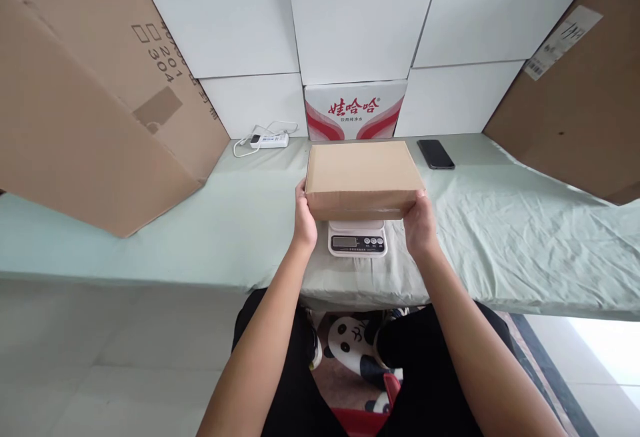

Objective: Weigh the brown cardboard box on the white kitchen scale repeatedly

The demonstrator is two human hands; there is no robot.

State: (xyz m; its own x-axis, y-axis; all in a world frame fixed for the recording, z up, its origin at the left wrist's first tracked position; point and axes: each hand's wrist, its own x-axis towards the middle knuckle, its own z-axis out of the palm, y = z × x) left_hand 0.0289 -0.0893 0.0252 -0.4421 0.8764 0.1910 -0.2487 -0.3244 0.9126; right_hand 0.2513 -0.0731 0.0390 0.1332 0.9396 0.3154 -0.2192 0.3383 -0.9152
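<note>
A closed brown cardboard box [364, 169] sits over a white digital kitchen scale [357, 244]; whether its full weight rests there I cannot tell. My left hand [304, 218] grips the box's left end, with the fingers partly hidden behind its side. At the right front corner, my right hand [421, 222] is closed on the same box, the thumb near its top edge. The scale's display and buttons show below the box's front face, while the box hides most of its platform.
Behind stand white panels and a red-and-white printed carton [355, 112]. A phone [436, 154] lies back right, and a white power strip [270, 140] with a cable lies back left. Large cardboard boxes flank both sides of the green cloth-covered table [240, 224].
</note>
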